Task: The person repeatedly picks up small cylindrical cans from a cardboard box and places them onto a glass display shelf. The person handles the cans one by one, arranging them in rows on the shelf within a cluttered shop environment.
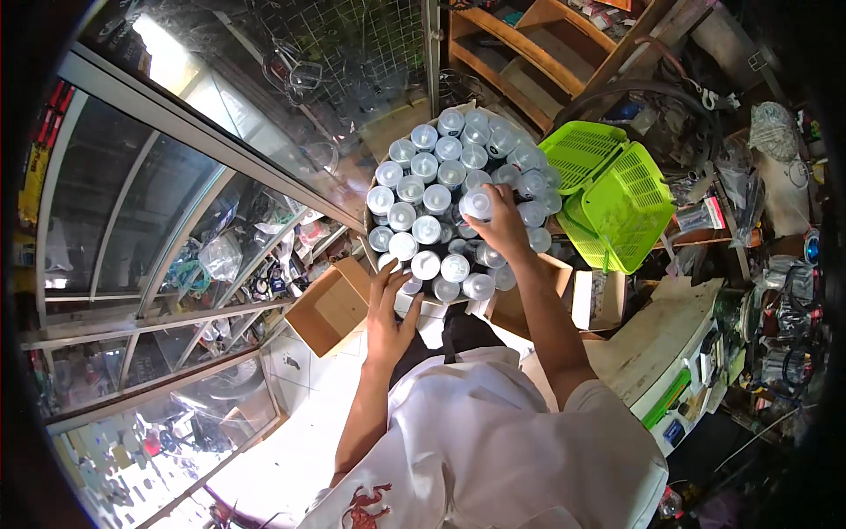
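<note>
Many cylindrical cans with clear, domed plastic caps (437,199) stand upright, packed close together on a surface in front of me. My right hand (500,225) reaches over the middle of the group, its fingers wrapped round the top of one capped can (477,205). That can looks slightly nearer to me than its neighbours; its lower part is hidden. At the near left edge of the group, my left hand (388,317) has its fingers stretched and apart. Its fingertips are beside the front cans, and whether they touch one I cannot tell.
A bright green plastic basket (621,212) lies tilted right of the cans. Open cardboard boxes stand low at the left (328,309) and right (527,304). A glass display case (150,212) borders the left, wooden shelves (538,53) the back. A worn counter (656,339) is at right.
</note>
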`<state>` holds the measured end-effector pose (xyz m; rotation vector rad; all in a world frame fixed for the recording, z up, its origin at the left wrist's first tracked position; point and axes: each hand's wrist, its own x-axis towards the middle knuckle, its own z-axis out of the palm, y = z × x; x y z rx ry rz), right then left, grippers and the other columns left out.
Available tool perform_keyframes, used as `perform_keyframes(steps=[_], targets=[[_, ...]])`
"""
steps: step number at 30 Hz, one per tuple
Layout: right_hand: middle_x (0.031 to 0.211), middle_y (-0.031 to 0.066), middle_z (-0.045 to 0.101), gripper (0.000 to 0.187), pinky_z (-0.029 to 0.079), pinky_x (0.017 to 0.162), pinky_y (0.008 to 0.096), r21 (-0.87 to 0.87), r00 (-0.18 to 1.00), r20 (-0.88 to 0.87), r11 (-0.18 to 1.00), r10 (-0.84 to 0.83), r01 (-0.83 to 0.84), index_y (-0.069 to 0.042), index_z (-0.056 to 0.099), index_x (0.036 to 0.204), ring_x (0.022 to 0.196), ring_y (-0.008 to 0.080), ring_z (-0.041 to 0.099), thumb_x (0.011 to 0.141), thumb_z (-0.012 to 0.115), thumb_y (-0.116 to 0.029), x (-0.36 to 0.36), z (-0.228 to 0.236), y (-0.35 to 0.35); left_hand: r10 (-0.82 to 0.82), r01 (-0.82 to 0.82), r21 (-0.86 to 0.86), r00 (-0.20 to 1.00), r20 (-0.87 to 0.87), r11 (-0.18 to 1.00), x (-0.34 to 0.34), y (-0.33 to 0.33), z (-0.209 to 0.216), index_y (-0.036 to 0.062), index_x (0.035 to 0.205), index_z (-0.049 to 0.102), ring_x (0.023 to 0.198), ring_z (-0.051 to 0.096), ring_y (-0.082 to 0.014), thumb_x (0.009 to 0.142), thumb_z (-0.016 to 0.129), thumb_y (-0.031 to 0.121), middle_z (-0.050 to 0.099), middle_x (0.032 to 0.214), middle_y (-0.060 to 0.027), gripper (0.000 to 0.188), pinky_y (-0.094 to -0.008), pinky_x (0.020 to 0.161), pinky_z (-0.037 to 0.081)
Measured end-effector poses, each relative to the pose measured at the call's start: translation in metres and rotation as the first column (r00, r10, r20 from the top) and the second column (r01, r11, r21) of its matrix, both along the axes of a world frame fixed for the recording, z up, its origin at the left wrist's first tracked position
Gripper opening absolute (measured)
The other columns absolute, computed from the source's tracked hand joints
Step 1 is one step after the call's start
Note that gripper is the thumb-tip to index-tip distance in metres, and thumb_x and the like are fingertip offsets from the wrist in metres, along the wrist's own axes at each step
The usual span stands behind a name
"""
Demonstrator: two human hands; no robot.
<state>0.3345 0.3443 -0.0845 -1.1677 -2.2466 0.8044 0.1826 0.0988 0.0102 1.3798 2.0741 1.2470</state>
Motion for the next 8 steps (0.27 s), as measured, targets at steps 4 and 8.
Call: perform_keyframes(steps=[4, 8], targets=[[0.130, 0.0176, 0.052, 0.074, 0.053, 0.095, 0.0450, 0.019, 0.998, -0.014, 0.998, 0.060, -0.060, -0.002, 0.050, 0.137, 0.120, 0.0390, 0.058, 0.077, 0.087, -0.025, -0.004, -0.021, -0.007, -0.011, 0.012, -0.025, 0.998, 0.054, 1.000, 0.016, 0.011, -0.002, 0.0023, 0.124, 0.065, 0.125, 0.059, -0.0364, 0.088, 0.076, 0.007, 0.051, 0.145, -0.0192, 0.038, -0.0444, 0.103, 0.050], [0.131, 0.0171, 0.055, 0.076, 0.039, 0.111, 0.0537, 0.131, 0.987, 0.113, 0.983, 0.114, -0.129, -0.005, 0.049, 0.143, 0.125, 0.0416, 0.053, 0.080, 0.085, -0.028, -0.006, -0.052, -0.006, -0.026, 0.029, -0.048, 0.998, 0.064, 0.998, 0.022, 0.017, -0.005, 0.0050, 0.129, 0.064, 0.126, 0.059, -0.0354, 0.089, 0.075, 0.007, 0.048, 0.149, -0.0186, 0.042, -0.0443, 0.104, 0.050]])
